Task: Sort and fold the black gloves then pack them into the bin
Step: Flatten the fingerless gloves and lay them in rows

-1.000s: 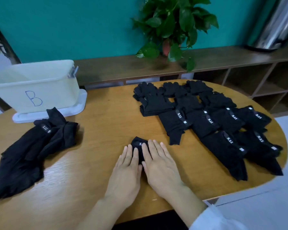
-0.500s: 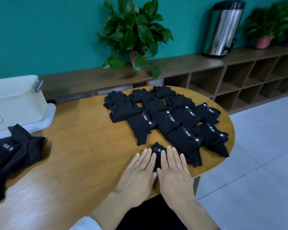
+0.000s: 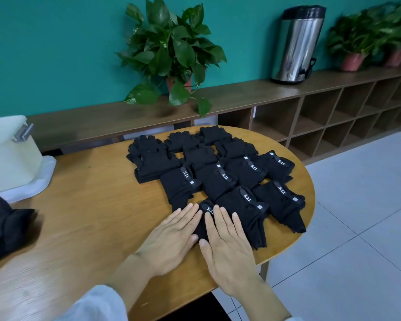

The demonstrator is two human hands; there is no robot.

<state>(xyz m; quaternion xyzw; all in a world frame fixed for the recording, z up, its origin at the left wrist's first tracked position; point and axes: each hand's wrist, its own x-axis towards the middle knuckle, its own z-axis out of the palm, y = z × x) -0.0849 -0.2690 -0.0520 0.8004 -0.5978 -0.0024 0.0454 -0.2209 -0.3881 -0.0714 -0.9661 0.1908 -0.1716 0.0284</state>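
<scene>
Both hands lie flat, fingers straight and together, side by side: left hand point(image 3: 171, 237) and right hand point(image 3: 229, 246) press one folded black glove point(image 3: 205, 218) against the wooden table point(image 3: 97, 205). Just beyond, an overlapping group point(image 3: 218, 172) shows six white-lettered cuff tabs. One unsorted pile point(image 3: 2, 225) lies at left, near one white bin point(image 3: 7, 154).

My hands point(image 3: 203, 239) are covering most of the folded glove point(image 3: 206, 210); left of it, the frame edge is cropping the bin point(image 3: 7, 158).
</scene>
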